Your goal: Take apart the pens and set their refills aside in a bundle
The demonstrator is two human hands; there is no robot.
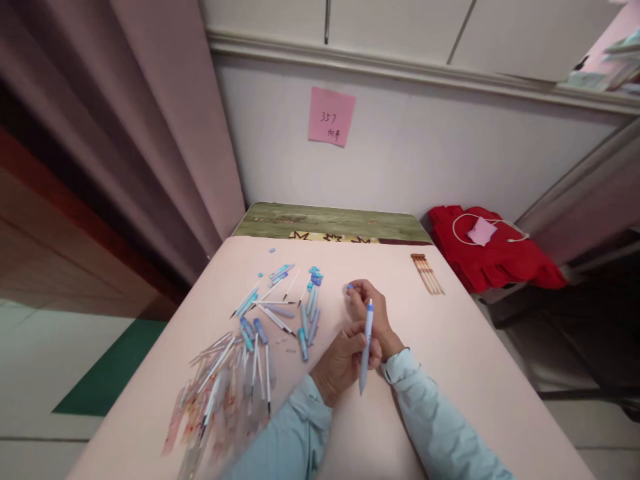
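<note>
My left hand (344, 360) is closed around a light blue pen (367, 347), which stands nearly upright with its tip down toward me. Just beyond it my right hand (369, 310) is curled, and a small blue piece (350, 288) shows at its fingertips. Both hands meet above the middle of the pale pink table (450, 360). To their left lie several loose pen parts (285, 303): blue barrels, refills and caps. Nearer to me, clear wrappers and pens (225, 387) lie in a heap.
A small bundle of brown sticks (427, 272) lies at the table's far right. A green patterned surface (330, 223) adjoins the far edge. Red cloth with a white cord (493, 253) sits to the right. A pink note (331, 117) is stuck on the wall.
</note>
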